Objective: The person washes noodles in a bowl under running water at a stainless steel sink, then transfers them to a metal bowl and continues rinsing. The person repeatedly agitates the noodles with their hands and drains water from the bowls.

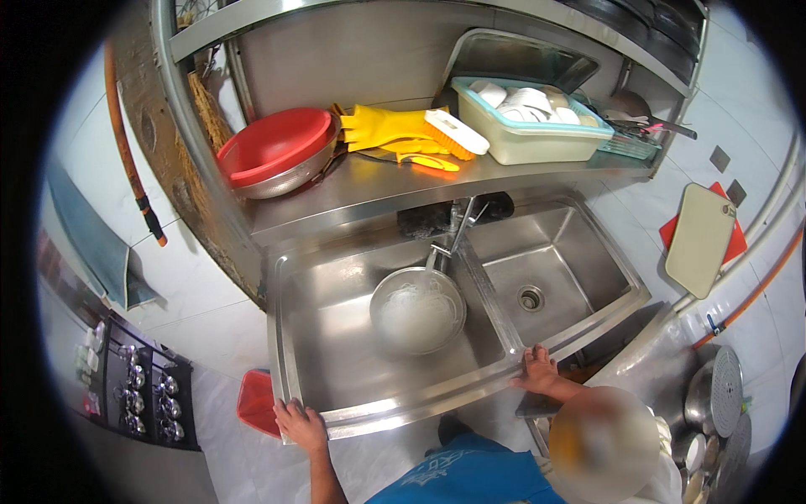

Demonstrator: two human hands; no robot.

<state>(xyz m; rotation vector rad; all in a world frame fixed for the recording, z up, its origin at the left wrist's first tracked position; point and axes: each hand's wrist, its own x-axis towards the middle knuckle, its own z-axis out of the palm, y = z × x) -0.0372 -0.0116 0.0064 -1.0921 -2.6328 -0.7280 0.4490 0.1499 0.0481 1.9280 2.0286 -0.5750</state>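
My left hand (302, 425) rests on the front left corner of a stainless steel double sink (340, 372), fingers spread and holding nothing. On the sink's front rim, near the divider between the basins, lies my right hand (538, 373), also bare and with fingers apart. In the larger left basin sits a round metal pan (464, 309) with cloudy, bubbly water (419, 315) in it. Water runs into it from the chrome faucet (463, 223) above. The smaller right basin (529, 252) shows its drain (530, 298).
A steel shelf (378, 195) behind the sink bears a red basin (277, 142), yellow rubber gloves (387, 126), a scrub brush (456, 132) and a bin of white dishes (541, 138). Cutting boards (702, 242) hang right. A red bucket (255, 403) stands left.
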